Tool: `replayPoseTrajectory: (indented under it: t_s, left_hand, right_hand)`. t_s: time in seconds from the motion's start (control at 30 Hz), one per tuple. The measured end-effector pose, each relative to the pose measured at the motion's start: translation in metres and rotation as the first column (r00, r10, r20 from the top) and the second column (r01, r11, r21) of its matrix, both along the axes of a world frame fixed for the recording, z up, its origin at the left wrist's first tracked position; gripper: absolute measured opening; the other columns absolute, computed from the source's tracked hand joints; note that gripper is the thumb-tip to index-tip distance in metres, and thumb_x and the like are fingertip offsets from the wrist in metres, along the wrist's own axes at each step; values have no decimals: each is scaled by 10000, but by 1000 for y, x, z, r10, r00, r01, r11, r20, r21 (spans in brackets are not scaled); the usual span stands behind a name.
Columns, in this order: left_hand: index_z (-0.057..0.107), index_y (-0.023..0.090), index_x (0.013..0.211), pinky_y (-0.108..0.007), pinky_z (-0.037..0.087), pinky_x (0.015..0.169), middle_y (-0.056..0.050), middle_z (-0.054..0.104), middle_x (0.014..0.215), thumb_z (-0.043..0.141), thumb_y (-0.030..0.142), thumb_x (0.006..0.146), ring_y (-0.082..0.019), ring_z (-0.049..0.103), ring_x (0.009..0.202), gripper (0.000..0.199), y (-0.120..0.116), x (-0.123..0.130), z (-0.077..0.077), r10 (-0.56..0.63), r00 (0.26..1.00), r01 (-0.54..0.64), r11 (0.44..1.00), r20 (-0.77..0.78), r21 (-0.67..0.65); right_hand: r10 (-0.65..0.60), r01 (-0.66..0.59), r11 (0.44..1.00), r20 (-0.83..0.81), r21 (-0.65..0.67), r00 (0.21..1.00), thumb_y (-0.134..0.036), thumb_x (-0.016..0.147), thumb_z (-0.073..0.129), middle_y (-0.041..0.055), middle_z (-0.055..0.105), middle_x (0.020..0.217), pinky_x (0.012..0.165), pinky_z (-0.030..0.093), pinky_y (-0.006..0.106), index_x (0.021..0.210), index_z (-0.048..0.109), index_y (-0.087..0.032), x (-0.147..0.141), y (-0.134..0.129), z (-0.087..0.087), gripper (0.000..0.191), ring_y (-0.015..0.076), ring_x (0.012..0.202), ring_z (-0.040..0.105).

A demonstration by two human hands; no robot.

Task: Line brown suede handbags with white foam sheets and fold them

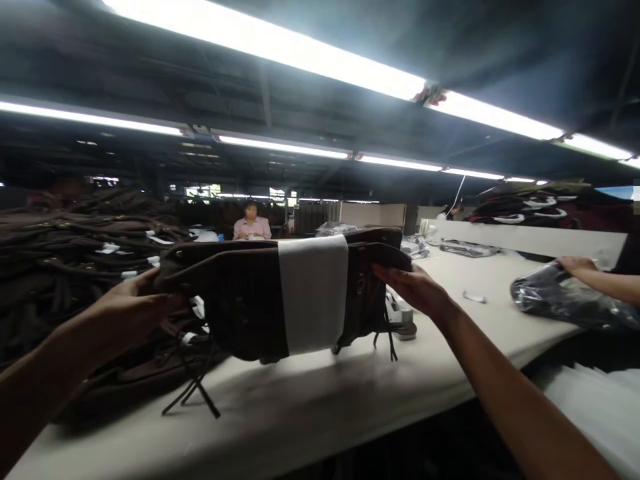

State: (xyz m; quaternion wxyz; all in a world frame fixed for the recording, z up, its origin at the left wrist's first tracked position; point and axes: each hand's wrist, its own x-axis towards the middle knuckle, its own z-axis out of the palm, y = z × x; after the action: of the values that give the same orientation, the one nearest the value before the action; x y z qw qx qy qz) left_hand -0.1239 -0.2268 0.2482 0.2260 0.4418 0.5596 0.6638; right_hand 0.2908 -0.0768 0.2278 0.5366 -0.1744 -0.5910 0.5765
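Between my two hands a folded dark brown bag (245, 300) is held up above the table. A white paper band (315, 293) runs around its middle, and thin dark cords dangle from both ends. My left hand (145, 300) is closed on the left end, its fingertips partly hidden behind the bag. On the other end, my right hand (413, 287) grips with the thumb in front and the remaining fingers out of sight. Just behind the bag's right end, a white object (400, 310) shows in part on the tabletop.
A tall heap of brown items (85, 267) with white tags rises at left. The pale table (450, 360) stretches rightward. At right, another person's hand (577, 265) rests on a plastic-wrapped package (545, 297). White sheets (595, 407) lie lower right. A person in pink (253, 228) sits beyond.
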Motion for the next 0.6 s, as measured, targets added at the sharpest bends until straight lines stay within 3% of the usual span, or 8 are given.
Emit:
replayPoseTrajectory:
  t_s: [0.07,0.13,0.23,0.33,0.43,0.6]
  left_hand:
    - [662,169,1042,-379,528,885,-26,720,951,930,445,305,-253,622,973,831,10,-8,4,-123,992,124,992,30,-30]
    - [650,181,1081,-301,512,884,-18,707,1033,928,433,393,-206,614,992,783,21,-16,5,-174,983,176,984,52,-26]
    - [628,192,1138,-299,503,872,-25,684,1111,911,482,445,-188,603,1005,803,35,-26,7,-153,987,156,984,49,-85]
    - [639,172,1120,-342,492,896,-49,673,1134,878,574,438,-212,585,1038,827,43,-32,8,-57,998,54,990,-18,-133]
    - [660,133,1049,-307,510,877,-74,684,1111,876,577,438,-217,598,1037,786,38,-32,6,-57,998,56,996,-24,-69]
    - [642,183,1110,-229,580,692,-49,719,1032,865,460,565,-171,673,866,651,12,-5,-7,-192,967,184,981,167,63]
  right_hand:
    - [-111,110,994,26,17,994,-226,606,860,47,755,907,947,554,339,939,716,-165,-7,8,9,369,193,887,715]
    - [-225,225,974,35,15,974,-267,599,871,44,748,772,805,614,311,873,719,-149,-12,17,16,335,177,718,721]
    - [-336,336,942,27,10,942,-288,573,890,38,720,648,649,631,267,786,699,-138,-20,29,27,323,164,591,700]
    - [-411,411,911,3,13,911,-263,592,884,30,702,597,572,617,218,721,677,-136,-28,36,43,275,137,518,672]
    - [-480,482,875,-47,37,876,-216,618,864,16,687,569,514,588,168,694,675,-133,-35,40,67,220,109,474,645]
    - [-538,551,812,-120,190,834,-196,652,837,-7,671,566,490,568,151,682,669,-128,-46,41,119,184,92,471,629]
